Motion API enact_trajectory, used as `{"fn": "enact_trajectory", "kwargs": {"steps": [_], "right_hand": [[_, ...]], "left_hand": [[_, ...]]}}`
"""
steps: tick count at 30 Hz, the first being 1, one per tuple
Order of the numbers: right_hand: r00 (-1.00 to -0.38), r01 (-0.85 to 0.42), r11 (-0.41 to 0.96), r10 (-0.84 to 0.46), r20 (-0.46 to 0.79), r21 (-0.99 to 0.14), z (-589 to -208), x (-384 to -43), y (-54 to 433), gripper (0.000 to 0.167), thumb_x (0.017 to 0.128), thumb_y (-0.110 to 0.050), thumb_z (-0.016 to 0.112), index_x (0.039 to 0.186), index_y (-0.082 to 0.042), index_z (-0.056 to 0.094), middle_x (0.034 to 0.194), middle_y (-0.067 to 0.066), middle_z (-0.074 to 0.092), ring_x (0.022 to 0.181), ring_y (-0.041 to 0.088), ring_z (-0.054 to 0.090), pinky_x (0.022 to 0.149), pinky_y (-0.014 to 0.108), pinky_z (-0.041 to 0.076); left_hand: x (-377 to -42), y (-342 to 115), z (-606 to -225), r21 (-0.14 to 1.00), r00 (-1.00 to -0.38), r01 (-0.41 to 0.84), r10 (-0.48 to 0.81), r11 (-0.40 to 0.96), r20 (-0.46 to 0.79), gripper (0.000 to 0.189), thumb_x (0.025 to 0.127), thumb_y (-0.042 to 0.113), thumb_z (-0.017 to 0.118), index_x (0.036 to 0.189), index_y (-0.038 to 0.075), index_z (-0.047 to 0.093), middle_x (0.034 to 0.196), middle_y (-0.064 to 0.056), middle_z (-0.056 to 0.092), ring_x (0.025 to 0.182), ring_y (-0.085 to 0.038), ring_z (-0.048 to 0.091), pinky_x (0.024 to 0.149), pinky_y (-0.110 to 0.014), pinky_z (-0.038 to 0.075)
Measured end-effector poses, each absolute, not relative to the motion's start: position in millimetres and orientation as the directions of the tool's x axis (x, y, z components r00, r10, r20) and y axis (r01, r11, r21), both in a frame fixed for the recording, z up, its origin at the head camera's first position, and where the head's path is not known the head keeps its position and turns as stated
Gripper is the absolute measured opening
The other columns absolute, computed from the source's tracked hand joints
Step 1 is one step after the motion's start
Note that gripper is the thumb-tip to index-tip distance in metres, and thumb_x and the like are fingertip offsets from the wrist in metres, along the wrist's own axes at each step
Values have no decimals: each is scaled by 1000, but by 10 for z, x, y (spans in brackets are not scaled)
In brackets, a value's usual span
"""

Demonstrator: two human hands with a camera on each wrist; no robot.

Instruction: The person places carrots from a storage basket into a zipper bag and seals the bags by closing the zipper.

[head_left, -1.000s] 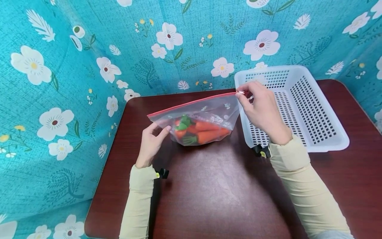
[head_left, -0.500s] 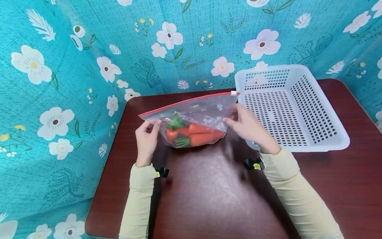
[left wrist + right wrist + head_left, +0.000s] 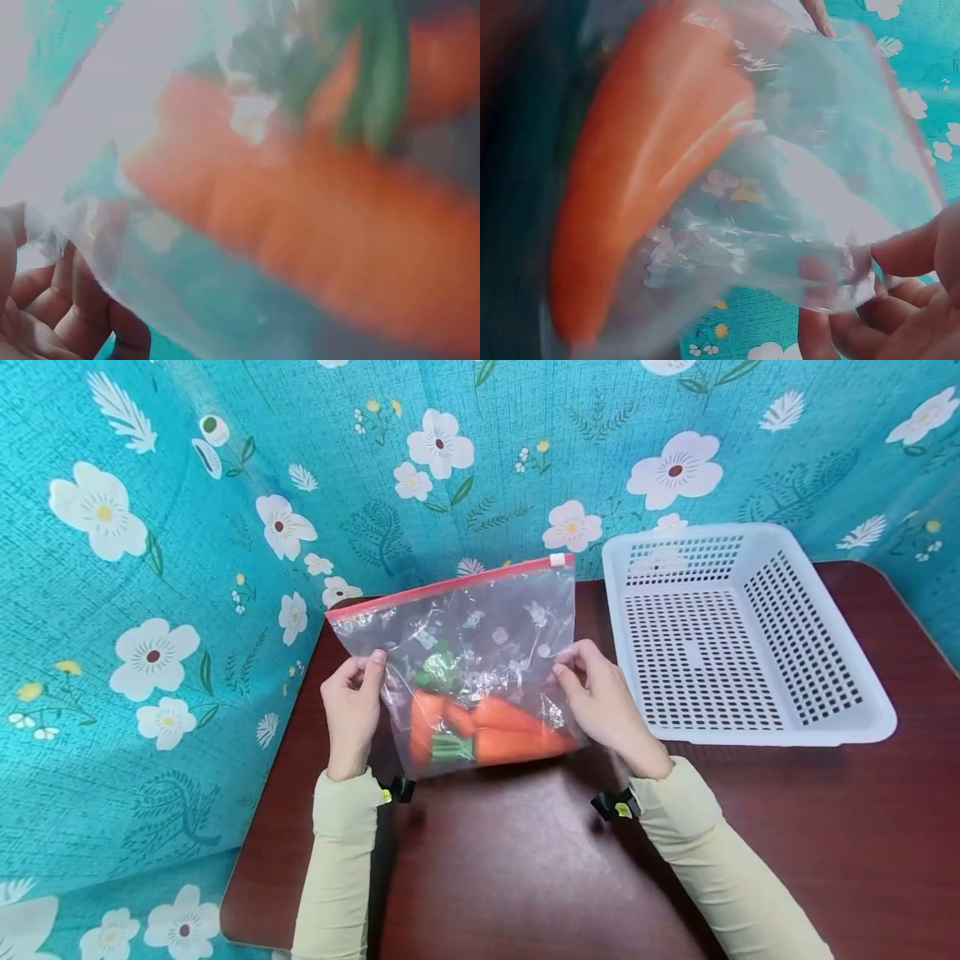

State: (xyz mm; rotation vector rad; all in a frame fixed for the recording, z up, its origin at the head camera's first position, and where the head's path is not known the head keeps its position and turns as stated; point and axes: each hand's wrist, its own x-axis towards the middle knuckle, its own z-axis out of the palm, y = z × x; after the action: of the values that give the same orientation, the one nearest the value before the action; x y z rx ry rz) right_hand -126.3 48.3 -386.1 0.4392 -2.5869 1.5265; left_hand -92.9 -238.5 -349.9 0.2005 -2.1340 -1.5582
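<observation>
A clear zip bag (image 3: 510, 635) with a red top strip and a white slider (image 3: 557, 560) stands up between my hands, its slider at the right end. Inside lie several orange carrots (image 3: 517, 731) with green tops (image 3: 438, 668). My left hand (image 3: 354, 706) pinches the bag's left side between thumb and fingers, and my right hand (image 3: 603, 697) pinches its right side. Through the plastic, a carrot (image 3: 300, 225) fills much of the left wrist view. In the right wrist view my thumb and fingers (image 3: 911, 251) grip a gathered edge of the bag.
A white perforated plastic basket (image 3: 862, 718) sits on the dark red table (image 3: 495, 868) to the right of the bag. Behind the table hangs a blue floral cloth (image 3: 517, 410), which also runs down the left side.
My right hand has left the slider at the top corner and moved down to the bag's right side. Both hands have raised the bag, turning its face toward me.
</observation>
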Motion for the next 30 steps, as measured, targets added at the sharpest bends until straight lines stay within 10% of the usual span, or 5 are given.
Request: {"fn": "enact_trajectory", "kwargs": {"steps": [7,12,17,23,30], "right_hand": [[-963,-256,512,-209,171,-820,-4054,-1246,415,11,99,-9,46,108,-1,48,87,12,67,72,22,58,66,31,44],[-978,-187,575,-182,98,-796,-4268,-1283,398,34,100,-11,43,128,8,39,105,26,63,96,37,61,86,48,47],[-975,-132,638,-221,-16,-758,-4418,-1293,444,51,98,-13,45,137,16,30,123,35,55,117,42,54,99,53,43],[-966,-78,685,-231,-113,-725,-4499,-1288,493,66,97,-22,46,140,21,20,133,40,45,127,46,46,106,54,39],[-972,-98,712,-217,-85,-696,-4525,-1285,520,50,96,-20,48,129,14,35,74,11,60,86,36,64,80,49,50]], "left_hand": [[-1170,-2520,-3866,935,-933,17,-331,354,142,32,95,27,61,92,-4,65,56,8,48,50,-5,43,48,-18,36],[-1198,-2554,-4045,906,-974,-150,-214,396,-67,43,100,35,50,130,4,55,100,-9,69,80,-16,66,73,-31,54],[-1132,-2578,-4169,839,-973,-230,-122,494,-196,47,102,34,45,135,1,51,122,-19,63,105,-30,64,87,-39,51],[-1088,-2571,-4270,813,-956,-288,-103,507,-274,36,99,19,49,128,-2,54,110,-22,66,82,-24,70,73,-29,53],[-1096,-2594,-4333,793,-944,-329,-145,514,-298,29,98,14,52,118,-4,62,87,-14,68,62,-11,63,60,-22,48]]}}
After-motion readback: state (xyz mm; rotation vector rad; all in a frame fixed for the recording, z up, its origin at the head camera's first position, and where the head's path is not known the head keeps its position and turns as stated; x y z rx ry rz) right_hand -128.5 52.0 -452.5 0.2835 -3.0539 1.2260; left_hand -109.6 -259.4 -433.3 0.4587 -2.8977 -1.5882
